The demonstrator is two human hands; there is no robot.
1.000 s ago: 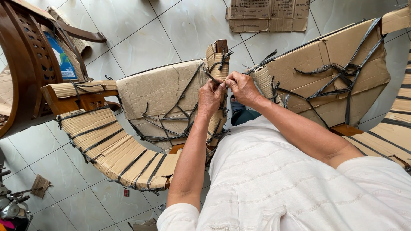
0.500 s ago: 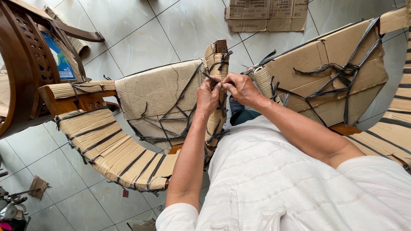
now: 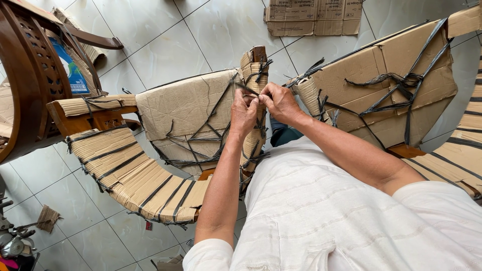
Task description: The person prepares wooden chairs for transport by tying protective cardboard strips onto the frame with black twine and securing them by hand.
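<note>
Both hands meet just above the middle of the view. The left hand (image 3: 244,113) pinches narrow around a black strap (image 3: 240,86) at the cardboard-wrapped arm post (image 3: 254,70) of a wooden chair, fingers curled tight. The right hand (image 3: 279,102) sits just beside it at 3 o'clock, fingertips closed on the same strap where it crosses the post; the two hands touch. From the hands, the chair's cardboard-covered back panel (image 3: 188,108) spreads toward 9 o'clock, criss-crossed with black strapping. A curved armrest in corrugated wrap (image 3: 133,175) sweeps toward 7 o'clock. A second wrapped chair (image 3: 386,75) lies at 2 o'clock, also bound with black straps. At 10 o'clock stands a bare dark wooden chair (image 3: 30,75). Flattened cardboard sheets (image 3: 314,15) lie on the pale tiled floor (image 3: 165,45) at 12 o'clock. A small cardboard scrap (image 3: 48,218) rests at 8 o'clock
</note>
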